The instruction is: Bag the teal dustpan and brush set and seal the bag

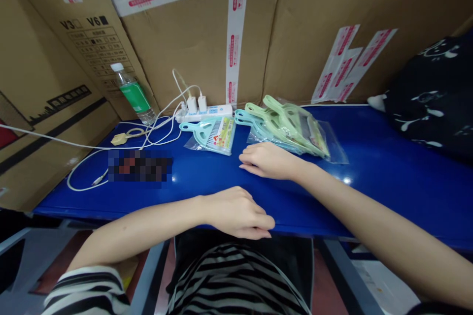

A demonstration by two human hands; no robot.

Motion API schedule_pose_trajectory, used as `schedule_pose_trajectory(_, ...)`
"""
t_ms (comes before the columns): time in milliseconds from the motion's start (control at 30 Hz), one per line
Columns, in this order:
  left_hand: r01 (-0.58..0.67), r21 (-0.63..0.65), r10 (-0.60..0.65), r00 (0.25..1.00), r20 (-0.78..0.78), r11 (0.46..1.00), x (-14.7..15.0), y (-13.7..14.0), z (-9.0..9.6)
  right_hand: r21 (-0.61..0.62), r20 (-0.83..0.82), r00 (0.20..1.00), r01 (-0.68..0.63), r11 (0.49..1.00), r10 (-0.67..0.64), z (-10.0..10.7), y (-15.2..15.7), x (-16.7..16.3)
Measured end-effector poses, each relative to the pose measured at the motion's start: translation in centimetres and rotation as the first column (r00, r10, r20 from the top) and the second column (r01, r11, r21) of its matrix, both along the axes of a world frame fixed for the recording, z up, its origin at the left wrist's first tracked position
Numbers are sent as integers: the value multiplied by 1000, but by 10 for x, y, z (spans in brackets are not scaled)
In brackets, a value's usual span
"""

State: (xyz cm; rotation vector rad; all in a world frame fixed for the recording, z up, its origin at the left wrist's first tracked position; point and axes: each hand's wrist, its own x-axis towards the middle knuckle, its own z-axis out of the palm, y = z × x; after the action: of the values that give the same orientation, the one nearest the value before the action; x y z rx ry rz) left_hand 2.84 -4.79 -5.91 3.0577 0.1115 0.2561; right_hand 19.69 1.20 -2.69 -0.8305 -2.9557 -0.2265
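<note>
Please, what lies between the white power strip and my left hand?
In the head view, a bagged light-blue dustpan-and-brush set, then blue tabletop.

Wears black-and-white striped top (pixel 236 280), bands running crosswise; shows matching loose left sleeve (pixel 88 289) ending near elbow (pixel 82 254); leaves forearms (pixel 148 224) bare.

Tabletop (pixel 207 177): solid blue. Single dustpan (pixel 207 133): light blue. Stacked dustpans (pixel 286 125): pale green and light blue. Power strip (pixel 218 111): white. Bottle label (pixel 136 97): green; bottle cap (pixel 117 67): white. Cardboard (pixel 192 49): brown. Tape (pixel 234 24): white, red print. Shirt (pixel 236 280): black-and-white stripes. Cloth (pixel 436 88): black, white motifs
</note>
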Motion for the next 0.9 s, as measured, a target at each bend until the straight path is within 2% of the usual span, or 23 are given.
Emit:
schedule_pose_trajectory(300,8,-27,-8,1000,19,1000,0,0,1,-14,31,999,42,999,-42,3,1,3)
schedule_pose_trajectory(500,-15,-158,23,999,49,987,-1,1,3,-19,47,998,44,999,-43,3,1,1)
schedule_pose_trajectory(700,8,-326,13,998,62,945,-2,2,4,-23,54,997,47,999,-46,3,0,0)
schedule_pose_trajectory(900,-24,-332,21,1000,-11,943,-2,2,6,-36,62,997,53,998,-51,3,0,0)
